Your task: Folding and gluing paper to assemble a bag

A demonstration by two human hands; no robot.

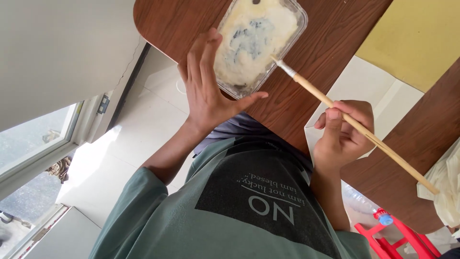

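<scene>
A clear plastic container [299, 21] holding white paste with blue-grey smears stands on the brown wooden table [330, 33]. My left hand [206, 88] lies flat against the container's near left side, fingers spread, thumb under its corner. My right hand [342, 132] pinches a long wooden-handled paintbrush [316, 93]. The brush's white bristle tip rests at the container's right rim, and its handle slants down to the right past my hand.
A white sheet [369, 88] lies on the table under my right hand, beside a yellow surface [417, 38]. A crumpled white bag [448, 187] sits at the right edge. Below are a red stool [397, 240], a blue-capped plastic bottle [364, 204], tiled floor and a window [33, 139].
</scene>
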